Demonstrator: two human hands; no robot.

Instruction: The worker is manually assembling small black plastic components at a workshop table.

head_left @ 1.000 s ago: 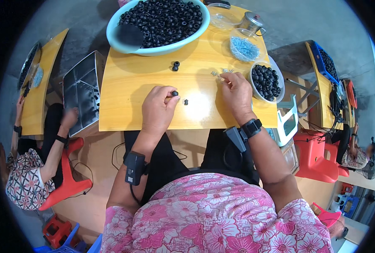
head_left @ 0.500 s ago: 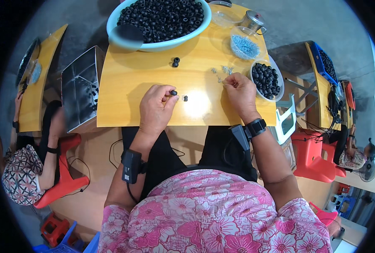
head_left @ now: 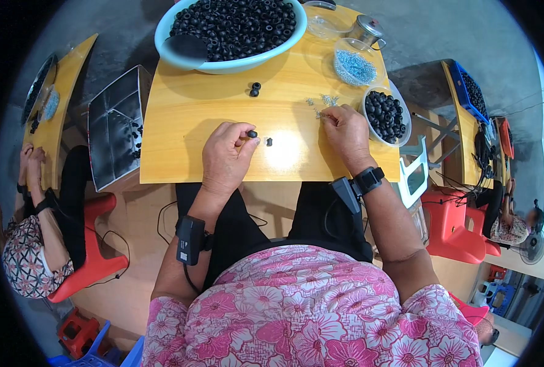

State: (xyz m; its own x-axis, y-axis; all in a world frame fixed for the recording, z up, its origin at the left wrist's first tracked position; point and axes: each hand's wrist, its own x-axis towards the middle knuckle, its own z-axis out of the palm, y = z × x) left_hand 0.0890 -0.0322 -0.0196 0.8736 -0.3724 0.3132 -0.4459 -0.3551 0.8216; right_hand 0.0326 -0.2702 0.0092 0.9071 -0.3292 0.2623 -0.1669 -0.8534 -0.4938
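Pinching a black piece [head_left: 252, 134] — left hand [head_left: 225, 154]; right hand [head_left: 349, 131] — by pale bits [head_left: 329, 100].

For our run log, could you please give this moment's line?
left hand: holds black part; right hand: beside small clear pieces; basin: black parts

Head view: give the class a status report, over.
Left hand pinches round black piece. Right hand beside scattered clear bits, grip contents unclear. Small dark piece between hands on table.

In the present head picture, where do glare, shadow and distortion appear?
Head view: white glare on the yellow table, between the left hand and right hand; head view: soft shadow below the turquoise basin; head view: dark round fisheye rim, with the side table at left appearing steeply tilted.
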